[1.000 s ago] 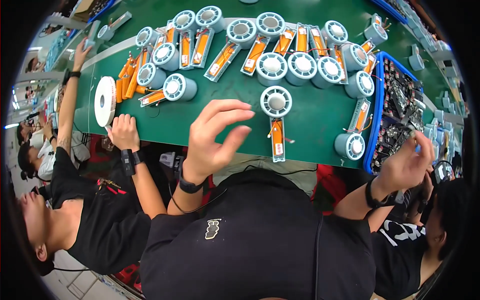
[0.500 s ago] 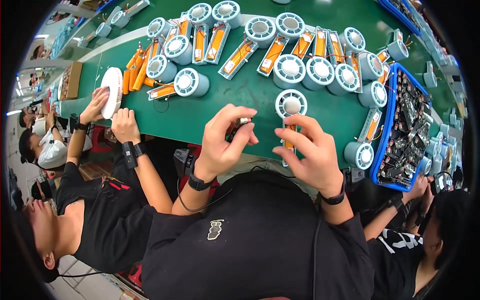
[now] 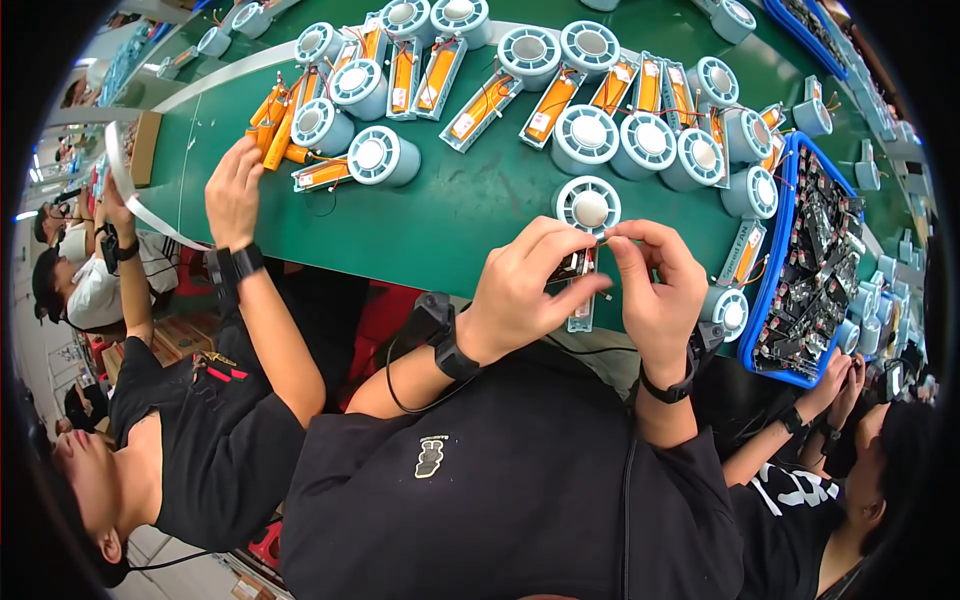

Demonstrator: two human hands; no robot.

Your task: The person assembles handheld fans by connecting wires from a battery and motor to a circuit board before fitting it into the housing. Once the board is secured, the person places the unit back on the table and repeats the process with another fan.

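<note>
Just in front of me a light-blue handheld fan (image 3: 588,203) lies on the green table with its round head away from me. Its open handle (image 3: 580,322) points toward me, mostly covered by my hands. My left hand (image 3: 528,288) is closed on a small dark circuit board (image 3: 572,265), held over that handle. With thumb and forefinger, my right hand (image 3: 655,285) pinches what looks like a thin wire beside the fan's neck. The fingertips of both hands nearly meet there, and they hide the wire's end.
Several fans with orange batteries (image 3: 485,107) lie across the table (image 3: 460,200). On the right stands a blue tray (image 3: 790,235) of dark circuit boards. Loose orange batteries (image 3: 275,125) lie at left, by a co-worker's hand (image 3: 233,195). Another person sits at right.
My left hand has moved right with the circuit board, over the fan's handle. My right hand has closed from open fingers into a pinch. The co-worker at left has lifted the white roll away and reached toward the batteries.
</note>
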